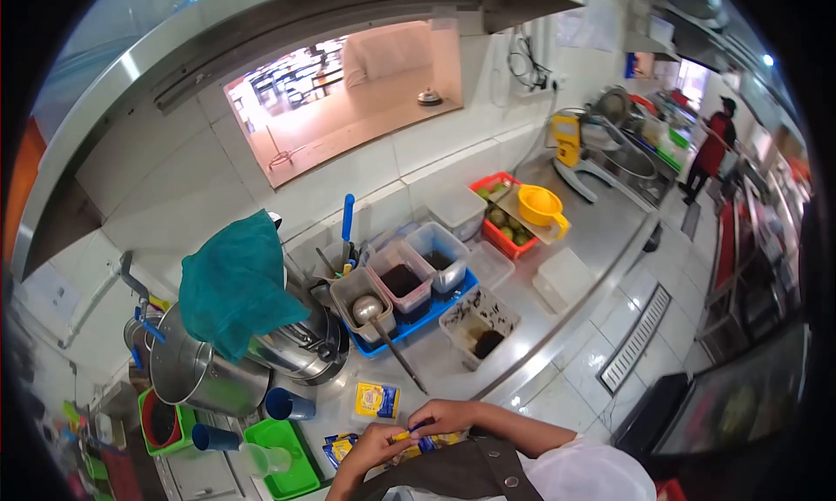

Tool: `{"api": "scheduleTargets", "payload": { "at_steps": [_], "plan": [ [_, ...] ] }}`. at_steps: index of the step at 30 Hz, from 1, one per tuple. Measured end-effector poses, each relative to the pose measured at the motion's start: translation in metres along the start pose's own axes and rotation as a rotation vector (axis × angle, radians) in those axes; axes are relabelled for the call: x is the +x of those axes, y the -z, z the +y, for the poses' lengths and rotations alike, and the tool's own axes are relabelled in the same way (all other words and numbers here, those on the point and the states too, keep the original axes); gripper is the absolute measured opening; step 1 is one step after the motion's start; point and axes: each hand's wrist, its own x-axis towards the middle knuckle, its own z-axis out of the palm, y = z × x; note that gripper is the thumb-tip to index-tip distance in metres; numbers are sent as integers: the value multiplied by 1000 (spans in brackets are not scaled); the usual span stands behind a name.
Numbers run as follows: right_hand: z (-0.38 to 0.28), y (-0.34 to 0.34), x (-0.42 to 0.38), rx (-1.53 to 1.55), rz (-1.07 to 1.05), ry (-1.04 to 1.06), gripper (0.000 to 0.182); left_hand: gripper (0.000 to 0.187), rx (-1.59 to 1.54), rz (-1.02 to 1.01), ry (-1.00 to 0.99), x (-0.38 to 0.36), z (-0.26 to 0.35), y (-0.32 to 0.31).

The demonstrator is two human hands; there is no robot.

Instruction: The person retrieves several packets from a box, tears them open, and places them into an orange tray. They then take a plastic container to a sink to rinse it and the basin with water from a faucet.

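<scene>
At the counter's near edge, my left hand (380, 445) and my right hand (442, 416) meet with fingers pinched on a small yellow-and-blue packet (401, 436). What the packet contains cannot be made out. More blue-and-yellow packets (339, 450) lie on the counter beside my left hand, and others are partly hidden under my hands. Just beyond my fingers sits a clear plastic tub (376, 400) with a yellow-and-blue packet or label showing at its top.
A ladle (368, 309) rests in a container on a blue tray (405, 329). Nearby are a dark-smeared tub (481, 327), a red crate (505, 227) with green fruit, and a yellow strainer (540, 207). Left stand a large pot (209, 375), blue cups (290, 403) and a green tray (292, 457).
</scene>
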Motion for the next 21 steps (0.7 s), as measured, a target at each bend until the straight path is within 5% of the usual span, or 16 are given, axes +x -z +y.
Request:
{"api": "scheduleTargets", "payload": {
  "at_steps": [6, 8, 10, 12, 14, 16, 21],
  "plan": [
    [7, 73, -21, 8, 142, 78, 16, 10, 41, 243, -51, 55, 20, -21],
    [1, 103, -24, 97, 72, 60, 14, 7, 4, 521, -82, 64, 34, -29],
    [11, 124, -24, 248, 365, 111, 13, 10, -182, 828, -20, 67, 38, -33],
    [1, 157, -30, 314, 575, -95, 13, 17, -320, 1118, 122, 56, 30, -28],
    [-15, 192, -34, 137, 668, 19, 13, 19, -338, 1316, 190, 49, 39, -19],
    [-32, 209, -32, 283, 753, -103, 13, 19, -362, 1385, 175, 42, 45, -19],
    [-28, 174, 6, 567, 445, -146, 9, 18, -427, 1510, -84, 15, 38, -33]
  ]
}}
